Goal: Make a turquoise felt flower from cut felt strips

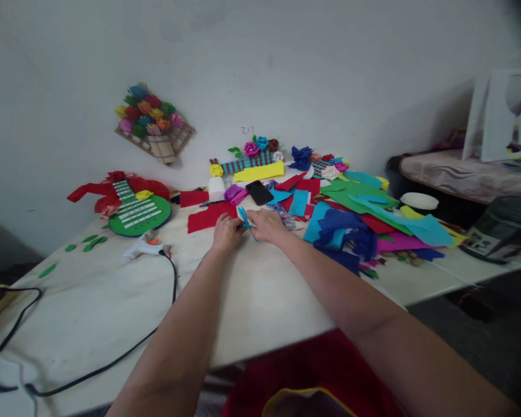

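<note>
Both my arms reach out over a pale table [260, 301]. My left hand [226, 233] is closed in a pinch on a small light-blue paper piece [245, 220]. My right hand [265, 225] rests beside it, fingers curled onto the same blue piece from the right. A red paper sheet [208, 218] lies just behind my left hand. A black phone [259, 192] lies a little farther back.
A heap of coloured paper sheets [360, 223] covers the table's right side. A white glue gun [144, 248] with a black cable [113, 359] lies to the left. Behind it sits a green and red paper craft [132, 209]. Paper flower crafts [254, 159] line the wall. A white plate [419, 201] sits at the right.
</note>
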Available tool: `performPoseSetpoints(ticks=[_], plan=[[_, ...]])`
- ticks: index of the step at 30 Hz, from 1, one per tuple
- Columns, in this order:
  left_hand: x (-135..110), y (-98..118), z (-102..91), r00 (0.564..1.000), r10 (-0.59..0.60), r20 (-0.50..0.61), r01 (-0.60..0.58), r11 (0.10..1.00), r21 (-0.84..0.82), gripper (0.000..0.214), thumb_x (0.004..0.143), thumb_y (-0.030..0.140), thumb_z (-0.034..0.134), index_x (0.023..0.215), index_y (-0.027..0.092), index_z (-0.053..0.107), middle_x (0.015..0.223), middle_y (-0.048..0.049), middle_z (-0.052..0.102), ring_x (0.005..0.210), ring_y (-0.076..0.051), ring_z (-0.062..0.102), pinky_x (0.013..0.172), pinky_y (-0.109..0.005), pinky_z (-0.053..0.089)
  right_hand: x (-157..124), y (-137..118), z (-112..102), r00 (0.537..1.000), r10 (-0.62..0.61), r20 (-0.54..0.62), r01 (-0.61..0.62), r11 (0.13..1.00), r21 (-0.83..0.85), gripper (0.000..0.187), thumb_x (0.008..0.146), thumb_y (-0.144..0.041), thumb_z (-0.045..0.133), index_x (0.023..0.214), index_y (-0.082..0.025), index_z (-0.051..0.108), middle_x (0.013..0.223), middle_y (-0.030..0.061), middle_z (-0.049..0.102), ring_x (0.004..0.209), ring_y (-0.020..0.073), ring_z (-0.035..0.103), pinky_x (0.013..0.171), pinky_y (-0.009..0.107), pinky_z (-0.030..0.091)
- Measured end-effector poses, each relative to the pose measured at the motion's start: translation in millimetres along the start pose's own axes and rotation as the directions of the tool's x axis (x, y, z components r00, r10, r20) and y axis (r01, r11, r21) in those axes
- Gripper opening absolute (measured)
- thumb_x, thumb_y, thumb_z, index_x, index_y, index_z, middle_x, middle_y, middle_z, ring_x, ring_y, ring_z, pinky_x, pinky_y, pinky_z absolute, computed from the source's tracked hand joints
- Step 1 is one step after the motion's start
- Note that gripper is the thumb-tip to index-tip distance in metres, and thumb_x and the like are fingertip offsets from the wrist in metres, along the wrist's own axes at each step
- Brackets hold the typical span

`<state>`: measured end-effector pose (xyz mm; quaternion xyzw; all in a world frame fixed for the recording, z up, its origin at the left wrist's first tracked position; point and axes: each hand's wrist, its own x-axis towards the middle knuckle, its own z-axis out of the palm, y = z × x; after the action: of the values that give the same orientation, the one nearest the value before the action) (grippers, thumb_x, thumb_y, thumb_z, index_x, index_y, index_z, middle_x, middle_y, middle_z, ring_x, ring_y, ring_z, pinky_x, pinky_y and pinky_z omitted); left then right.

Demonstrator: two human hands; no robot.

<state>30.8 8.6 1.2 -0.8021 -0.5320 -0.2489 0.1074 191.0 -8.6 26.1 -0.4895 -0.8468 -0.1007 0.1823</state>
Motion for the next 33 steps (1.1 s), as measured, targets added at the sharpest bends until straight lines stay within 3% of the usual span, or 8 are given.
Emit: performPoseSetpoints(ticks=[6,13,24,33], plan=[[1,-2,2.7,1.000,0.017,0.022,-0.018,1.000,0.014,0.018,0.074,0.031,0.054,0.082,0.021,0.067,0.075,-0.0050,0.068,0.081,-0.020,0.060,0.098,-0.040,0.029,-2,-1,-6,0.995,-0.099,-0.024,0.098,0.995,-0.020,0.039,0.077,-0.023,0.048,0.115,-0.020,0.048,0.114,0.0088,0.054,0.105,0.0219,0.047,0.074,0.031,0.043],[1,-5,4.1,1.000,0.000,-0.004,0.000,1.000,-0.002,0.017,0.073,0.030,0.055,0.080,0.021,0.068,0.075,-0.0054,0.068,0.078,-0.020,0.060,0.096,-0.037,0.031,-1,-2,-5,0.995,-0.084,-0.046,0.083,0.996,-0.022,0.025,0.077,-0.023,0.047,0.100,-0.016,0.055,0.101,0.0097,0.060,0.100,0.0225,0.050,0.075,0.032,0.042],[1,0,-6.7,1.000,0.005,-0.023,-0.007,0.995,-0.097,0.012,0.071,0.025,0.056,0.072,0.022,0.068,0.069,-0.0033,0.067,0.069,-0.017,0.057,0.086,-0.033,0.036,3,-4,-2,0.988,0.004,0.157,0.009,0.997,-0.082,0.030,0.085,-0.022,0.036,0.110,-0.018,0.053,0.099,0.0126,0.063,0.093,0.0243,0.059,0.074,0.033,0.043],[-2,7,-11.2,0.998,-0.055,0.028,0.056,0.998,-0.035,0.018,0.072,0.031,0.054,0.076,0.020,0.067,0.068,-0.0042,0.065,0.071,-0.018,0.057,0.075,-0.030,0.040,5,0,-1,0.989,-0.037,0.145,0.048,0.996,-0.071,0.030,0.089,-0.028,0.033,0.108,-0.017,0.052,0.097,0.0137,0.063,0.090,0.0239,0.061,0.072,0.033,0.044]])
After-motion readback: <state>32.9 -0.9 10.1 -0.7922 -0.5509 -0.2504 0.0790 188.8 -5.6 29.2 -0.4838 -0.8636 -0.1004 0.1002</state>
